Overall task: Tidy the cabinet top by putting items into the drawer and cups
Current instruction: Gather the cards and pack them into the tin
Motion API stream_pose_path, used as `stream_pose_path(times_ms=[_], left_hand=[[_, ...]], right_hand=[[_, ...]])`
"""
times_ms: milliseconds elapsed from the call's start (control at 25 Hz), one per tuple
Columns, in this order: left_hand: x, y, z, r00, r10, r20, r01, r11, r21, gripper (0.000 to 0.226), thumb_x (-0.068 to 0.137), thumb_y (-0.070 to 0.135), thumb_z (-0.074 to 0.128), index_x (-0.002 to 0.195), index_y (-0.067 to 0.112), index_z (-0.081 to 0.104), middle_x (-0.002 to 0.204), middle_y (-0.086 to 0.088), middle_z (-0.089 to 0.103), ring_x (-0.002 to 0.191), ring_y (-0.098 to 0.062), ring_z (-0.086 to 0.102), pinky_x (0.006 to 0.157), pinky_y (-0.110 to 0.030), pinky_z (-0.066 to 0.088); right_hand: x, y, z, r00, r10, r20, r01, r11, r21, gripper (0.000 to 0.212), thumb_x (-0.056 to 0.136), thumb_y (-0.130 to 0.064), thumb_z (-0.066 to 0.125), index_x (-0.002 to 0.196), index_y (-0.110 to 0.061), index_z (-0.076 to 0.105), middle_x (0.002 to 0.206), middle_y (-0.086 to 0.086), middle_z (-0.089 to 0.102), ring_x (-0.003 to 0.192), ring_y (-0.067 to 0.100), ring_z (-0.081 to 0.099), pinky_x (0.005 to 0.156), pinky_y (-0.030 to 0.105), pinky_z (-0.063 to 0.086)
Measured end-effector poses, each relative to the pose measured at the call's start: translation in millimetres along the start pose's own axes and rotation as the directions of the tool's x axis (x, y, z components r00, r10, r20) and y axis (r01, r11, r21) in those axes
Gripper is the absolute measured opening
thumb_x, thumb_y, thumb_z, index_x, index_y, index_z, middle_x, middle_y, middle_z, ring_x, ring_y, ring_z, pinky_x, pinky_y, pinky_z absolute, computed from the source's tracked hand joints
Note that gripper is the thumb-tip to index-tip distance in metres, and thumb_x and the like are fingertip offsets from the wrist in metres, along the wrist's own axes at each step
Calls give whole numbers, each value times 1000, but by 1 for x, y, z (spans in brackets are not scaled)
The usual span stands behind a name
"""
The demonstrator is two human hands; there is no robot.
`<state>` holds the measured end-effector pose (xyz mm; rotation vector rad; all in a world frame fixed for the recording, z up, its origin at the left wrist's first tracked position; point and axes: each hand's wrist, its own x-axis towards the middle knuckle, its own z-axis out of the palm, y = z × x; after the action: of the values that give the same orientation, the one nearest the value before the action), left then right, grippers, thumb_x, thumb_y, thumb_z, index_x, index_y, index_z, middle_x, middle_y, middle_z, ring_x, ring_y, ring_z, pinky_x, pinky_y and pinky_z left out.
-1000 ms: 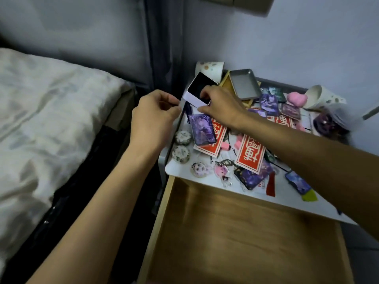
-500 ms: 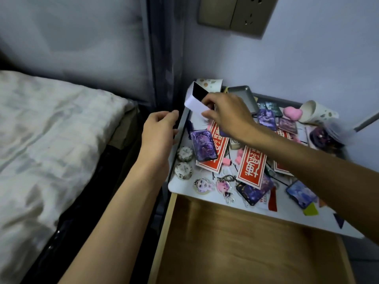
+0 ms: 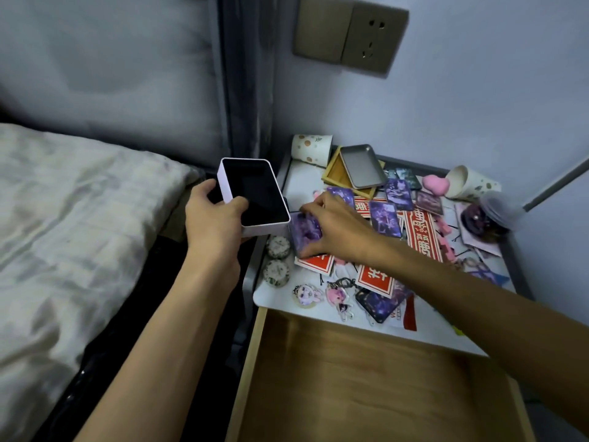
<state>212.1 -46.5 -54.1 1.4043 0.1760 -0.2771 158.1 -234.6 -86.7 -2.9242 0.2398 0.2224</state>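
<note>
My left hand (image 3: 214, 224) holds the box (image 3: 255, 195); my right hand (image 3: 334, 231) pinches a purple card (image 3: 306, 232). Drawer (image 3: 366, 384) empty, bench (image 3: 318, 177) cluttered.

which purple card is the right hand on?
The purple card at the cabinet top's left edge, beside the two round tins; the right hand has fingers on it. The other purple cards lie untouched.
</note>
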Motion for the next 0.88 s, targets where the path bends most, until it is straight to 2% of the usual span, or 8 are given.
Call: stream_pose_path(times_ms=[120, 240, 360, 440, 560, 640, 760, 880], left_hand=[[1, 3, 1, 1000, -13, 5, 13, 1000, -22, 50, 89, -1, 57, 136, 12, 48, 91, -2, 69, 91, -25, 69, 77, -46, 59], [1, 4, 5, 1000, -21, 8, 21, 999, -25, 49, 88, 0, 58, 135, 12, 49, 93, -4, 68, 90, -25, 68, 81, -48, 58], [0, 3, 8, 1000, -26, 16, 26, 999, -27, 49, 88, 1, 59, 134, 13, 50, 90, -1, 67, 92, -25, 68, 86, -52, 56], [0, 2, 9, 999, -27, 27, 28, 999, -22, 48, 88, 1, 59, 134, 13, 50, 92, -1, 67, 92, -24, 68, 87, -53, 56], [-3, 1, 11, 999, -29, 39, 30, 999, -19, 47, 88, 2, 59, 133, 13, 50, 93, -1, 67, 90, -23, 68, 87, -53, 56], [-3, 1, 12, 998, -38, 44, 39, 999, -26, 46, 89, 2, 58, 133, 14, 50, 94, -2, 66, 91, -23, 68, 86, -51, 57], [-4, 1, 14, 998, -37, 48, 38, 999, -5, 46, 89, 2, 58, 132, 13, 51, 96, -4, 67, 92, -24, 69, 86, -49, 57], [-4, -2, 14, 998, -47, 51, 46, 999, 19, 46, 88, 3, 59, 132, 14, 50, 100, -7, 68, 94, -27, 69, 85, -50, 57]], right_hand=[[9, 1, 8, 1000, 9, 3, -9, 1000, 8, 94, 60, -54, 84, 137, -22, 41, 131, 2, 34, 124, 20, 35, 98, 41, 44], [13, 0, 9, 999, 28, -25, -23, 978, 206, 78, 65, -33, 88, 127, -20, 43, 128, 2, 37, 116, 19, 45, 89, 33, 48], [17, 8, -10, 974, 200, -109, -108, 826, 554, 49, 82, -12, 74, 124, -20, 49, 118, -1, 51, 92, 17, 59, 66, 24, 53], [21, 26, -26, 921, 364, -138, -182, 714, 676, 43, 89, -9, 64, 129, -18, 52, 120, 1, 56, 82, 11, 63, 63, 22, 56], [26, 47, -28, 868, 480, -124, -346, 766, 542, 40, 92, -17, 64, 130, -12, 52, 118, 8, 61, 82, 16, 66, 70, 31, 57], [28, 46, -17, 856, 508, -94, -415, 784, 461, 48, 87, -30, 71, 125, -9, 51, 116, 10, 60, 89, 21, 62, 74, 36, 53], [32, 35, -10, 834, 543, -98, -481, 803, 353, 67, 76, -45, 79, 122, -11, 45, 116, 12, 59, 100, 30, 61, 68, 34, 44], [35, 30, -12, 820, 558, -125, -504, 808, 305, 68, 73, -42, 81, 120, -12, 42, 110, 10, 63, 94, 29, 64, 65, 35, 45]])
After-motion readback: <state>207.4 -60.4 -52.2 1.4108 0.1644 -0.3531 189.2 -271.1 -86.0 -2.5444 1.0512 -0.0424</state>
